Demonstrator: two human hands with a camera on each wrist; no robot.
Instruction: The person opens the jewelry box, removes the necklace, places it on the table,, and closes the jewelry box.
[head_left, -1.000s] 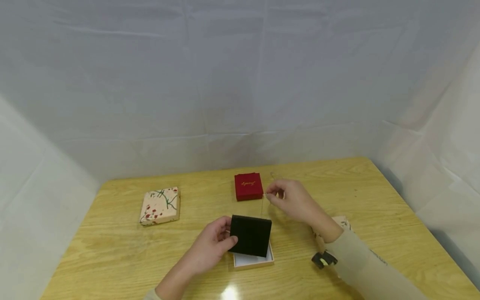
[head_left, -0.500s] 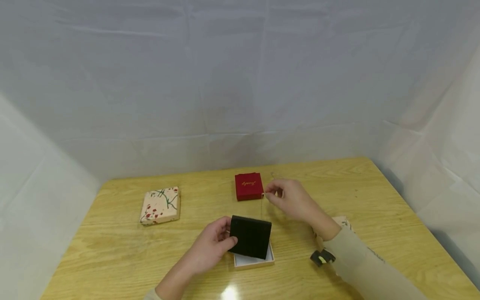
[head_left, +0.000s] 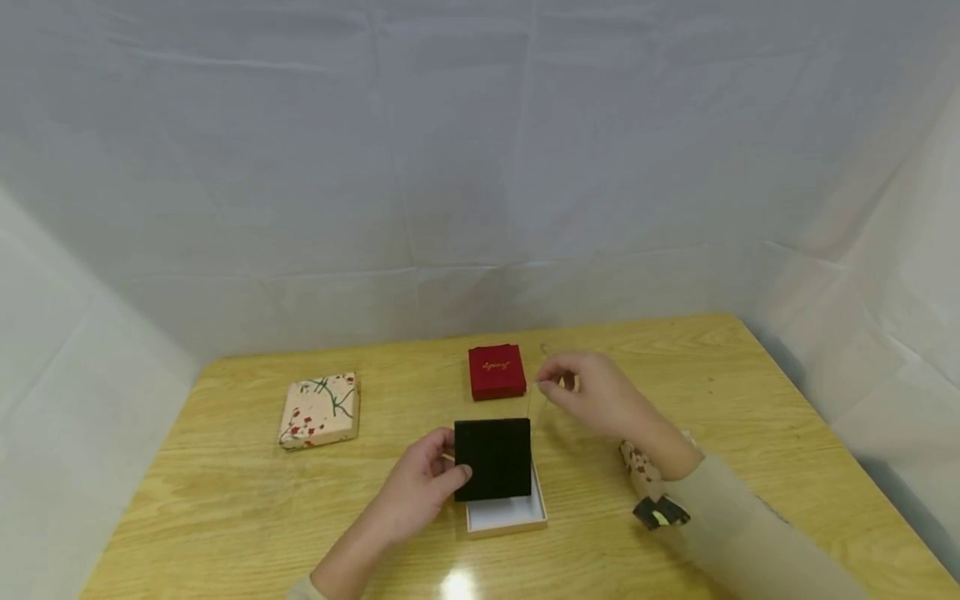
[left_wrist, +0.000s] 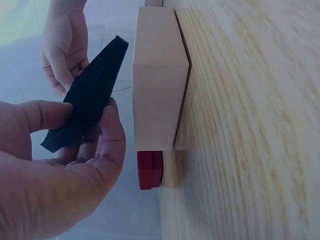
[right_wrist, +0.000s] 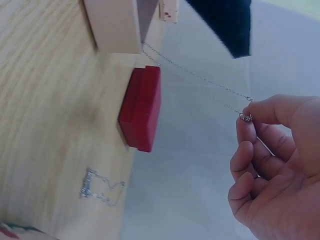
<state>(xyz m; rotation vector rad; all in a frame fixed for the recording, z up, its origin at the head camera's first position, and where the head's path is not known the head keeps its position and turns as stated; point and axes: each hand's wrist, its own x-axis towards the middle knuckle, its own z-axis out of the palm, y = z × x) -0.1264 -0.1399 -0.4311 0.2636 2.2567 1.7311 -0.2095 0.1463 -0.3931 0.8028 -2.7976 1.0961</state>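
Observation:
In the head view, my left hand (head_left: 420, 483) grips a thin black square pad (head_left: 492, 460) at its left edge, thumb on the front face. The pad is tilted up above an open shallow box (head_left: 508, 528) with a white inside. My right hand (head_left: 592, 392), to the right and farther back, pinches a small sparkling pendant (right_wrist: 246, 117) between thumb and forefinger. From it a fine necklace chain (right_wrist: 195, 75) runs in two strands toward the box; its far end is hidden in the right wrist view.
A red box (head_left: 497, 372) with gold lettering sits behind the open box. Another silvery chain (right_wrist: 100, 187) lies on the table past it. One floral box (head_left: 321, 410) stands at the left; another floral item (head_left: 641, 467) is partly hidden under my right forearm.
The black pad has levelled and risen slightly up and left, showing more of the box's white inside. My right hand has shifted a little right with the pendant.

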